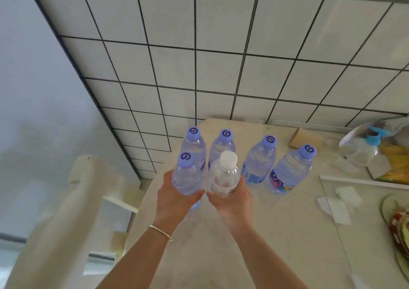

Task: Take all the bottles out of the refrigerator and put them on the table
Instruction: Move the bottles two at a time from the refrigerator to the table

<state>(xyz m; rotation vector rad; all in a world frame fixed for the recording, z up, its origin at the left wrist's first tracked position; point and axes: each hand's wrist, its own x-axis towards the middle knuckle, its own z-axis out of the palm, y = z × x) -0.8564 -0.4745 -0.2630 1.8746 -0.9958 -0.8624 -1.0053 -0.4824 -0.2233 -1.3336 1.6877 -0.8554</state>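
Fingers curled round two bottles over the table [276,233]: left hand [174,197] on purple-capped bottle [187,178], right hand [232,200] on white-capped bottle [224,176]. Four purple-capped bottles [261,160] already standing behind. Refrigerator contents unseen, so remainder unknown.

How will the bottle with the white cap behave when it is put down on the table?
The white-capped bottle looks tall and narrow, so it may tip if nudged. Its clear thin plastic would probably flex under the right hand. The purple-capped bottle in the left hand sits close beside it, so they might knock together.
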